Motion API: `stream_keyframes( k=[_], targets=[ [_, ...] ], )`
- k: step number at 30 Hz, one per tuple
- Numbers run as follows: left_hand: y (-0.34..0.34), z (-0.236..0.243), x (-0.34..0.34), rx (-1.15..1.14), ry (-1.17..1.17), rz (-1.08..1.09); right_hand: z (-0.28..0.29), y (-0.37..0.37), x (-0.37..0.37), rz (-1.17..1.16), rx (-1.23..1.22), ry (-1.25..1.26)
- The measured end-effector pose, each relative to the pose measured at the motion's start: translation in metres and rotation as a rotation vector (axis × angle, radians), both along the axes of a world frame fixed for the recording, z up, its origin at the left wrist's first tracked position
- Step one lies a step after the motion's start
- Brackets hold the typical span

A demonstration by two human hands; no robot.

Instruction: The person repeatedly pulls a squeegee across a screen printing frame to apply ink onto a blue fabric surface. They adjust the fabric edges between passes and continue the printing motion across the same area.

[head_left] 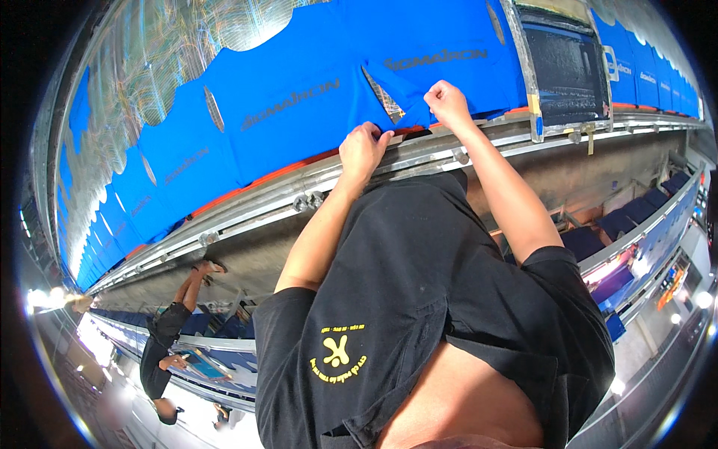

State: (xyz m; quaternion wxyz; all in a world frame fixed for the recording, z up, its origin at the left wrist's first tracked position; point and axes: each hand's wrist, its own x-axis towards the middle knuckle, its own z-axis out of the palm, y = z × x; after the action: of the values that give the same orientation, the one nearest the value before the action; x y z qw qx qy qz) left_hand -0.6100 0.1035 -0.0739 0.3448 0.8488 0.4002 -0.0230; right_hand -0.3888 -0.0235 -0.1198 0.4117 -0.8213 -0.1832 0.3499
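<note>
Blue fabric pieces (299,67) with dark printed lettering lie along a long table. My left hand (363,153) is at the near edge of the middle piece, fingers curled and gripping the cloth. Up and to its right, my right hand (446,105) is closed on a lifted part of the same cloth. Between and above my hands a narrow triangular opening (381,93) in the fabric shows a patterned surface beneath. An orange-red edge shows under the cloth along the table's metal rail (262,194).
A dark framed screen (565,75) with a handle stands at the right on the table. More tables with dark pieces (621,224) are behind me on both sides. A co-worker (164,344) in dark clothes is at the lower left, with another person farther back. Bright lamps line the room.
</note>
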Motion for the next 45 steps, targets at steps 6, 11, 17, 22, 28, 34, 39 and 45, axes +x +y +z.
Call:
stream_keyframes(
  k=[6,11,17,22,28,34,39,45],
  targets=[
    [-0.008,-0.011,-0.01,0.003,-0.059,0.018,0.056,0.022,-0.031,0.106,0.193,-0.497],
    [0.001,-0.015,-0.035,-0.087,-0.136,0.044,0.045,0.041,-0.087,0.308,0.187,-0.2],
    [0.025,0.015,-0.042,-0.07,-0.127,0.057,0.021,0.089,-0.094,0.175,-0.085,-0.282],
    [0.029,0.013,-0.068,-0.102,-0.125,0.175,0.033,0.1,-0.087,0.243,-0.221,-0.166],
    [0.026,-0.006,-0.083,-0.165,-0.177,0.246,0.033,0.106,-0.092,0.185,-0.284,-0.354],
    [0.028,-0.003,-0.087,-0.191,-0.175,0.271,0.035,0.104,-0.093,0.215,-0.244,-0.347],
    [0.04,0.0,-0.093,-0.18,-0.14,0.26,-0.007,0.106,-0.098,0.05,-0.01,0.05],
    [0.04,-0.016,-0.068,-0.046,-0.334,0.233,0.017,0.11,-0.07,-0.024,0.158,0.402]
  ],
)
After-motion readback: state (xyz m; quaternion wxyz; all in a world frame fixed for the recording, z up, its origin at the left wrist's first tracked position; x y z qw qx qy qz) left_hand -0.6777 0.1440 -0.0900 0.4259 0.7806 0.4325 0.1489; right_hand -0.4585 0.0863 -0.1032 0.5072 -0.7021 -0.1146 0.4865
